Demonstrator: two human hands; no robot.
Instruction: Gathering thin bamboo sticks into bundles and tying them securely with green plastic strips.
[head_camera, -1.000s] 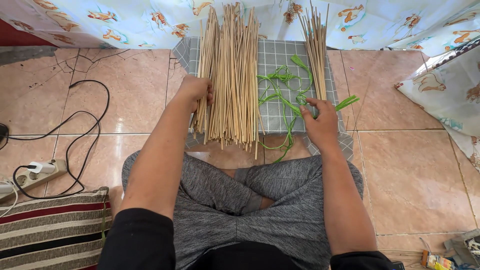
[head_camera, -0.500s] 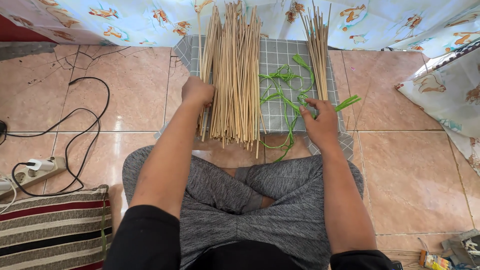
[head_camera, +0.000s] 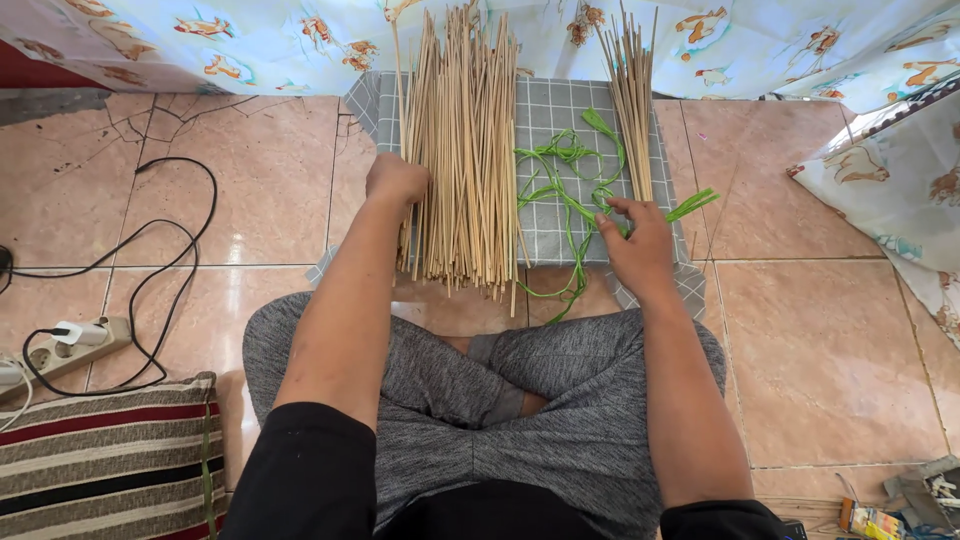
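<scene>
from the camera on my head i look down at my crossed legs in grey pants (head_camera: 480, 400) and my two hands out in front.

my left hand (head_camera: 395, 180) is curled shut on the left edge of the big pile of sticks (head_camera: 462, 150). a moment ago this hand sat lower and the near ends of the sticks on that side were fanned out and messy. now my hand has slid a bit up and in, and those ends look more even and tucked against the pile. so i think the pile is getting tidier on my side.

my right hand (head_camera: 638, 245) has not moved. it lies on the checked cloth (head_camera: 555, 110), with the fingertips pinched narrow on the green strings (head_camera: 565, 190). the strings curl in loops between the big pile and the small bunch of sticks (head_camera: 632, 110), and one end pokes out past my hand to the right.

both stick piles lie on the cloth, pointing away from me, with their far ends under the cloth with animal pictures (head_camera: 250, 40) that hangs at the top.

for packs and signs there is little to see. a small yellow and orange pack (head_camera: 868, 520) lies in the bottom right corner on the floor (head_camera: 830, 340), half cut off. it is too small for me to tell more. on the left there is a white power strip (head_camera: 70, 345) with a black cord (head_camera: 170, 260), and a striped cushion (head_camera: 110, 450) near my knee.
</scene>
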